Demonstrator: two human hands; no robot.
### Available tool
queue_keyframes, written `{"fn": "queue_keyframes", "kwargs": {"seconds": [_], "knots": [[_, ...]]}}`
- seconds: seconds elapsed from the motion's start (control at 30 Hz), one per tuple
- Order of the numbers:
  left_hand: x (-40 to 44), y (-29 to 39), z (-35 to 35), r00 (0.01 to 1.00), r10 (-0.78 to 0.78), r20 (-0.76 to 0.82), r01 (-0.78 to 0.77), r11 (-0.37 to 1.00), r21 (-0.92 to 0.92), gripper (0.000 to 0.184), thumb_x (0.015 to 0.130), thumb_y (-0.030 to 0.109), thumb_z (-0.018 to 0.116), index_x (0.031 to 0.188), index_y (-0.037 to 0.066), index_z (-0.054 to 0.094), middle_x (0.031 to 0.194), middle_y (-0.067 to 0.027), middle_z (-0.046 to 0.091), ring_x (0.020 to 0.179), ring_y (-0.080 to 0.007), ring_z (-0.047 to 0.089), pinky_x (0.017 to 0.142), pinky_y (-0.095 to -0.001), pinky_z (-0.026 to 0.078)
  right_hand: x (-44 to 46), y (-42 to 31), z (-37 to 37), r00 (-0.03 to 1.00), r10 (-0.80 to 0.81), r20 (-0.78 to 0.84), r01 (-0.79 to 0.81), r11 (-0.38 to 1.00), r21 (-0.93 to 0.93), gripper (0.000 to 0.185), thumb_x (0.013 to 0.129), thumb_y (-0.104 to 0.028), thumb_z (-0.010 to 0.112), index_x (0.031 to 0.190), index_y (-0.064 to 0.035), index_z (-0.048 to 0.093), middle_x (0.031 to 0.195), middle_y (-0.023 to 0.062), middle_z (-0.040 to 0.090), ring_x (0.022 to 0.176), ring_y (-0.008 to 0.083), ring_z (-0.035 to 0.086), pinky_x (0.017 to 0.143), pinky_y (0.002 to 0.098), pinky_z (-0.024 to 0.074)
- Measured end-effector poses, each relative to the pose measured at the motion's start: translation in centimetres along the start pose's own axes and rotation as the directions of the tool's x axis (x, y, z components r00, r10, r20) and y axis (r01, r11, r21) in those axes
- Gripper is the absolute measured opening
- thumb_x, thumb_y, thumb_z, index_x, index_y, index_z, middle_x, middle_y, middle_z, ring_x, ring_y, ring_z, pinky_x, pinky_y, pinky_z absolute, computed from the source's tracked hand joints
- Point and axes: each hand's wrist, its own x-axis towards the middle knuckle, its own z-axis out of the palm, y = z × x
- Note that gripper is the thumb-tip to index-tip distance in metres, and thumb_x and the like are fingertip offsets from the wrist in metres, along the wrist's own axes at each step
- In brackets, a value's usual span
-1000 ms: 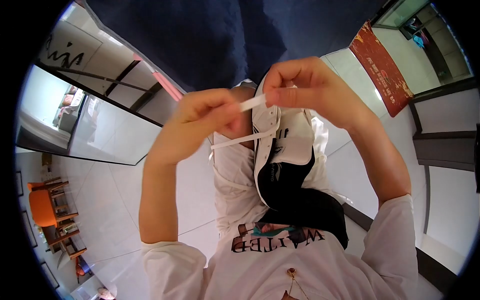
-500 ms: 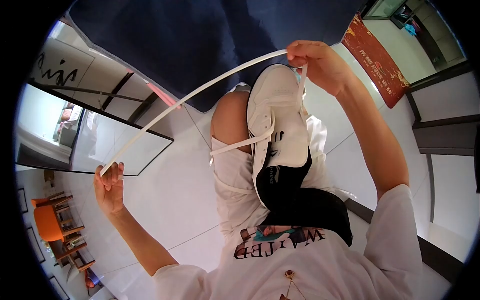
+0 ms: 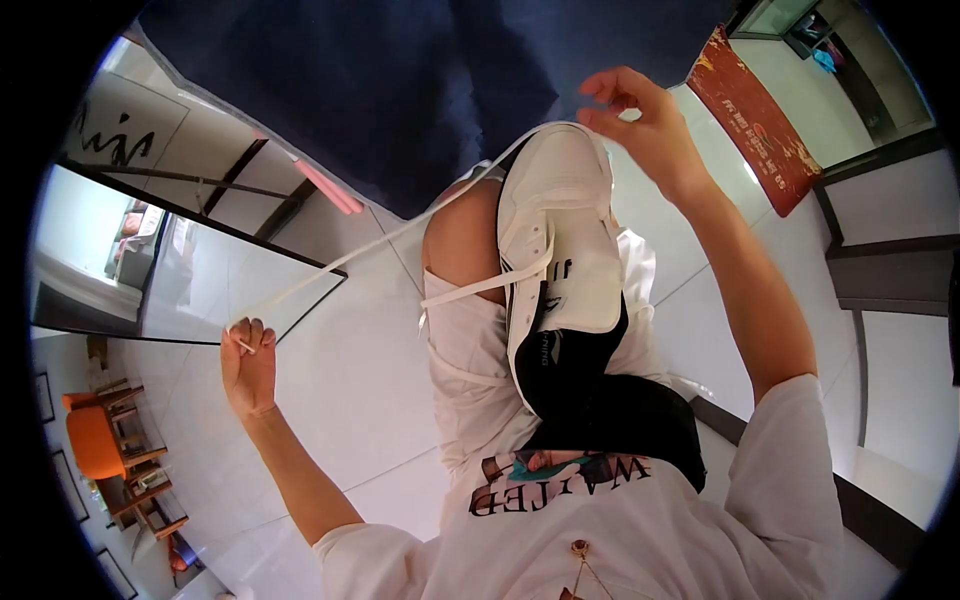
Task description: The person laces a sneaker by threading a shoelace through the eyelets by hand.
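Note:
A white and black sneaker [image 3: 557, 185] rests on my lap, its toe pointing away from me and its tongue showing. From near the toe a white shoelace [image 3: 385, 240] runs down to the left. My left hand [image 3: 249, 368] is closed around the end of that lace, out over the floor at the left. My right hand [image 3: 648, 135] is just right of the toe, fingers curved and apart, with nothing visible in it. Another stretch of lace crosses the sneaker's eyelets and hangs over my left thigh.
Ahead is a table with a dark blue cloth [image 3: 400, 90]. A dark-framed glossy panel [image 3: 240, 270] stands at the left, with an orange chair [image 3: 95, 443] below it. A red mat [image 3: 755, 125] lies at the upper right. Pink sticks [image 3: 328, 187] show beside the cloth.
My right hand has let go of the lace and opened, shifting slightly up. The lace has dropped toward the sneaker's toe. My left hand has moved a little right with its end.

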Motion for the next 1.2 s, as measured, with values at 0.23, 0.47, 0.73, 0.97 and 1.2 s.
{"fn": "queue_keyframes", "kwargs": {"seconds": [0.23,0.47,0.73,0.97,1.2], "knots": [[2.8,-1.7,5.0,0.998,-0.007,0.056,0.016,0.986,-0.167,0.012,0.093,0.016,0.05,0.089,0.005,0.053,0.068,0.0019,0.035,0.063,-0.011,0.031,0.069,-0.0263,0.029,-4.5,-4.3,1.3,0.767,-0.248,0.592,0.544,0.74,-0.396,0.015,0.065,-0.011,0.07,0.076,-0.0072,0.061,0.082,0.0054,0.055,0.085,0.0212,0.054,0.08,0.0356,0.0353],[4.2,-5.4,11.3,0.979,-0.113,0.171,0.136,0.982,-0.128,0.014,0.091,0.018,0.055,0.09,0.005,0.055,0.071,0.0032,0.044,0.066,-0.0094,0.036,0.068,-0.0238,0.033,-4.4,-3.4,2.3,0.641,-0.46,0.615,0.738,0.59,-0.328,0.011,0.066,-0.007,0.067,0.075,-0.0069,0.06,0.082,0.004,0.052,0.089,0.0217,0.051,0.08,0.035,0.0354],[6.0,-8.9,15.6,0.946,-0.213,0.244,0.256,0.953,-0.162,0.014,0.092,0.017,0.053,0.092,0.004,0.057,0.073,-0.0001,0.05,0.066,-0.0094,0.041,0.064,-0.0231,0.035,-4.9,-1.3,3.1,0.89,-0.291,0.352,0.206,0.943,0.261,0.018,0.074,0.005,0.054,0.09,-0.0033,0.05,0.082,0.0023,0.05,0.083,0.012,0.049,0.073,0.0249,0.0387],[7.1,-9.3,16.6,0.939,-0.255,0.232,0.276,0.959,-0.062,0.013,0.092,0.016,0.052,0.091,0.003,0.057,0.071,0.0002,0.051,0.066,-0.0091,0.045,0.063,-0.0219,0.038,-5.2,-4.9,0.0,0.879,-0.26,0.4,-0.106,0.712,0.694,0.031,0.078,-0.001,0.06,0.105,-0.0093,0.048,0.084,0.0,0.055,0.076,0.0058,0.053,0.065,0.0198,0.0414],[7.1,-9.3,18.0,0.944,-0.283,0.167,0.274,0.959,0.076,0.01,0.091,0.011,0.053,0.092,0.002,0.056,0.073,-0.0005,0.052,0.067,-0.0089,0.048,0.064,-0.02,0.038,-6.0,-4.4,-13.0,0.991,-0.126,0.048,0.007,0.403,0.915,0.05,0.091,-0.033,0.042,0.129,-0.0002,0.041,0.112,0.0154,0.058,0.12,0.0276,0.044,0.106,0.0498,0.0235]]}}
